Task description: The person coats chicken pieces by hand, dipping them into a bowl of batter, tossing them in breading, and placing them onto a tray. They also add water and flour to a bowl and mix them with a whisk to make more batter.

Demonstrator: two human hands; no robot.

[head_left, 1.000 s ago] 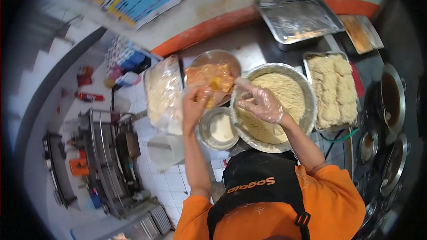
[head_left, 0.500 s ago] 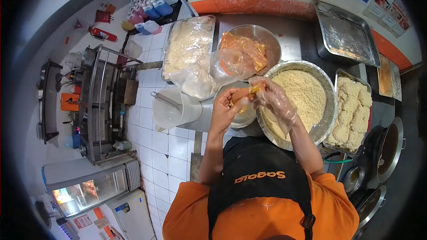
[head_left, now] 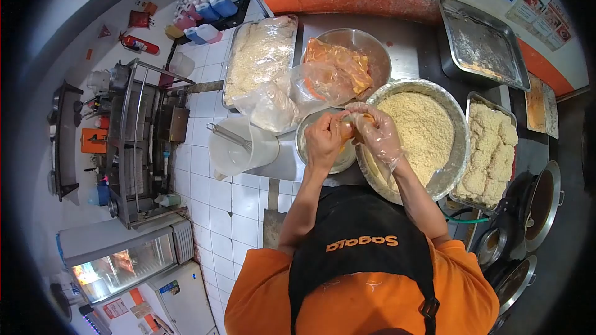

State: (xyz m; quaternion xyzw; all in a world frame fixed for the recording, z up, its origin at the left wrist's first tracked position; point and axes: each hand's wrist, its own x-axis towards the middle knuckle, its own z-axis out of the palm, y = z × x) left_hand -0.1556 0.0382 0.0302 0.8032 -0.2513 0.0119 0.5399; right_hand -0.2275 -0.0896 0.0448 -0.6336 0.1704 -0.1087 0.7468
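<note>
Both hands meet above a smaller steel bowl [head_left: 343, 161] with pale contents. Between their fingers is an orange-and-yellow piece of marinated meat [head_left: 349, 129], mostly covered by the hands. My left hand [head_left: 325, 139] is bare and closed on its left side. My right hand [head_left: 380, 136], in a clear plastic glove, grips it from the right. Beside my right hand stands a wide steel bowl [head_left: 460, 136] of pale yellow breading crumbs [head_left: 419, 130]. Behind the hands, a steel bowl [head_left: 386, 56] holds orange marinated meat [head_left: 338, 65], partly under a clear plastic bag [head_left: 320, 87].
A bag of white powder [head_left: 270, 107] lies by a tray of crumbs [head_left: 261, 56] at back left. A plastic pitcher [head_left: 257, 155] with a whisk [head_left: 231, 136] stands left. To the right are a tray of breaded pieces [head_left: 487, 149], a steel pan [head_left: 484, 43] and large woks [head_left: 543, 205].
The hands have drawn closer together around the orange piece, which shows less than before. My left hand has shifted slightly right, and the whole view has tilted a little.
</note>
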